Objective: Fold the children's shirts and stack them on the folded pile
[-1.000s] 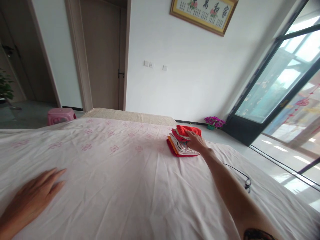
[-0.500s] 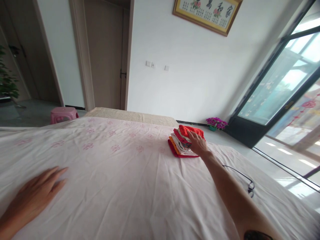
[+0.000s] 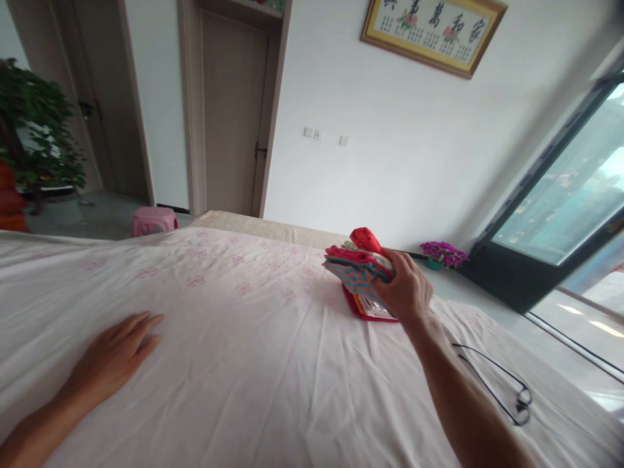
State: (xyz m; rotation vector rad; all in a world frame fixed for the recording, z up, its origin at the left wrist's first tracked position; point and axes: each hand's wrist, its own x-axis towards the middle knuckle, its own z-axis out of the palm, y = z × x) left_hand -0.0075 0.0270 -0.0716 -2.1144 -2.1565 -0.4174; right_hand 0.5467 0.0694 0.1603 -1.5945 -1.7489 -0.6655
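My right hand (image 3: 405, 286) is closed on the edge of several folded cloths (image 3: 351, 268), red, pale and blue-orange striped, with a bright red cloth (image 3: 365, 239) bulging on top. They are raised and tilted over a lower stack of folded cloths (image 3: 359, 307), whose red, orange and white edges show. That lower stack rests on a white sheet (image 3: 253, 370) with pink flower prints. Over at the left, my left hand (image 3: 117, 354) is at the sheet with its fingers stretched out, holding nothing. My right palm and fingers partly hide the cloths.
Black-framed glasses (image 3: 521, 404) lie on the sheet, right of my right forearm. Beyond the far edge are a pink stool (image 3: 155, 221), a beige covered surface (image 3: 244, 224) and purple flowers in a pot (image 3: 442, 253). A leafy plant (image 3: 46, 130) stands far left.
My right hand has gone from resting on the pile to gripping its upper cloths, which are now lifted and tipped off the lower ones. The view has shifted left.
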